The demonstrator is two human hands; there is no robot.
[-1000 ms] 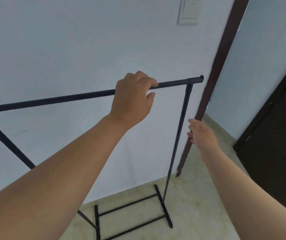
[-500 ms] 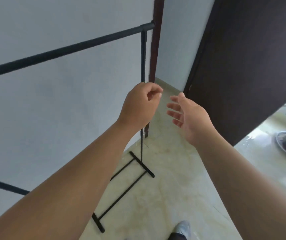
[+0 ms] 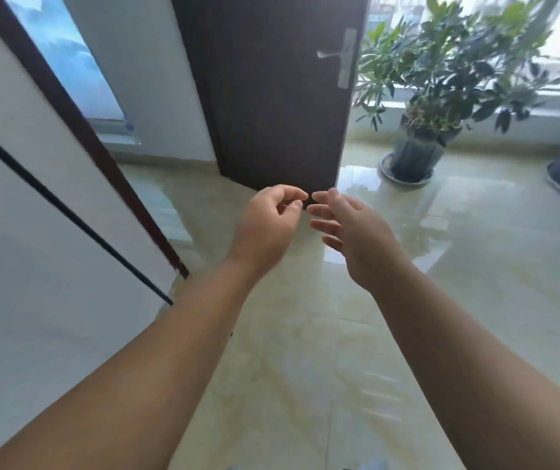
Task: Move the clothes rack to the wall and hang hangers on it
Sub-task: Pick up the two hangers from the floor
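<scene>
Only one black bar of the clothes rack (image 3: 68, 212) shows, slanting across the white wall at the left edge. My left hand (image 3: 268, 225) hangs in mid-air at the centre, fingers loosely curled, holding nothing. My right hand (image 3: 349, 232) is just beside it, fingers spread and empty. Both hands are well clear of the rack. No hangers are in view.
A dark wooden door (image 3: 271, 89) with a metal handle (image 3: 343, 56) stands open ahead. A dark door frame (image 3: 78, 130) runs along the white wall (image 3: 17, 283). Potted plants (image 3: 441, 96) stand on the glossy tile floor (image 3: 305, 368) at the right.
My left hand has let go of the rack's top bar and dropped to the centre. The view has swung right, away from the rack, toward the door and plants.
</scene>
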